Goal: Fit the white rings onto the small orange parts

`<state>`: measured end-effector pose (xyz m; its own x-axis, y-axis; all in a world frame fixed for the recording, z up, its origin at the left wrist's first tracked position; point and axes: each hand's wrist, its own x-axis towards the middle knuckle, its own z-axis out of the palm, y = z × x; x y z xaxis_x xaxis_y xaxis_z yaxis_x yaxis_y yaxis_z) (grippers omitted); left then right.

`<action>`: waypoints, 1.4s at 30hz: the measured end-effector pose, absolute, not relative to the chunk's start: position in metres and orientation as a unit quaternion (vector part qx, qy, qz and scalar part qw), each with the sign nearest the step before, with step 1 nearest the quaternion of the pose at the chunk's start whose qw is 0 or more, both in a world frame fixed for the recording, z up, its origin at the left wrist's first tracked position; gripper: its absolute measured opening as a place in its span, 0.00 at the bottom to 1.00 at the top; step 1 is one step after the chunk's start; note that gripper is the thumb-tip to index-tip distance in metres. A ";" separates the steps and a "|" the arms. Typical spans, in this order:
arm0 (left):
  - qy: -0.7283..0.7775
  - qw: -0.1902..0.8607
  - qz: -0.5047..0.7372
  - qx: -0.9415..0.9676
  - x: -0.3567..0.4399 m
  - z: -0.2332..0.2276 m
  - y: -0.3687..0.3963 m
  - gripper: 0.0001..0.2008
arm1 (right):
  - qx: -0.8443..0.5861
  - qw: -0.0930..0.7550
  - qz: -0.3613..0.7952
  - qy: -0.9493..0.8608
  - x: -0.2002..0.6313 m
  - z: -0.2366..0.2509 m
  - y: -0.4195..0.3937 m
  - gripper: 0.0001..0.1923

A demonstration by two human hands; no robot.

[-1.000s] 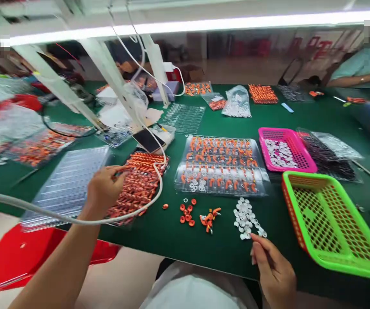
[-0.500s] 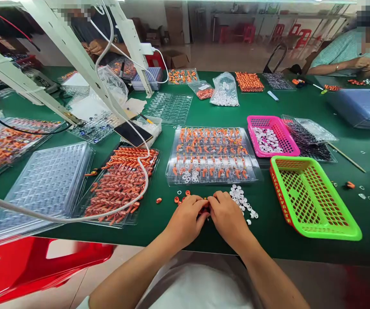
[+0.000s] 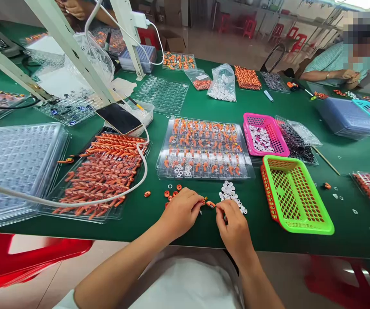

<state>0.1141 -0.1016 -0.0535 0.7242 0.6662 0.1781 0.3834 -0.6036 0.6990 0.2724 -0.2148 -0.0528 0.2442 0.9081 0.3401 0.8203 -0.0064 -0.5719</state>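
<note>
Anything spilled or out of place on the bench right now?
Mostly tidy. A few small white rings and an orange piece lie scattered on the green mat, right of the green basket, outside any tray. A white cable drapes across the tray of orange parts. Both hands work beside the loose piles.

The green table cover (image 3: 159, 223) looks like matt cloth or felt. At twelve o'clock from the hands, the clear blister tray (image 3: 204, 150) is thin glossy plastic holding small orange plastic parts. At two o'clock, the green basket (image 3: 296, 195) and pink basket (image 3: 264, 137) are shiny perforated plastic. At ten o'clock, the white cable (image 3: 75, 201) looks smooth and rubbery. The red stool (image 3: 26, 262) is glossy plastic.
</note>
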 end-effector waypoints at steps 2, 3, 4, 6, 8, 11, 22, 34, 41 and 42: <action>0.301 0.328 0.210 0.870 0.115 -0.053 -0.101 0.09 | -0.698 0.340 0.029 -0.630 0.273 -0.052 -0.212 0.11; 0.300 0.328 0.208 0.871 0.115 -0.052 -0.101 0.09 | -0.693 0.329 0.017 -0.641 0.273 -0.052 -0.209 0.12; 0.300 0.328 0.208 0.871 0.116 -0.051 -0.102 0.09 | -0.689 0.314 0.013 -0.653 0.274 -0.052 -0.206 0.13; 0.302 0.330 0.204 0.871 0.116 -0.050 -0.102 0.09 | -0.681 0.273 0.027 -0.679 0.274 -0.052 -0.200 0.15; 0.308 0.331 0.197 0.870 0.117 -0.049 -0.102 0.09 | -0.675 0.237 0.042 -0.697 0.273 -0.052 -0.194 0.16; 0.316 0.328 0.197 0.868 0.117 -0.047 -0.102 0.09 | -0.677 0.218 0.057 -0.700 0.271 -0.052 -0.191 0.16; 0.316 0.311 0.214 0.871 0.116 -0.052 -0.104 0.08 | -0.682 0.371 0.104 -0.622 0.271 -0.046 -0.203 0.11; 0.241 0.426 0.310 0.815 0.124 -0.031 -0.132 0.13 | -0.544 0.708 0.409 -0.188 0.262 -0.049 -0.230 0.06; 0.316 0.595 0.264 0.690 0.135 -0.024 -0.143 0.07 | -0.579 0.697 0.305 -0.294 0.244 -0.058 -0.237 0.08; 0.328 0.643 0.249 0.646 0.136 -0.023 -0.143 0.06 | -0.588 0.687 0.274 -0.327 0.244 -0.058 -0.239 0.09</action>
<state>0.1362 -0.1434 -0.0233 0.6610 0.7438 -0.0996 0.1039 0.0407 0.9938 0.2442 -0.2386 -0.0580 0.6353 0.7618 0.1269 0.0080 0.1578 -0.9874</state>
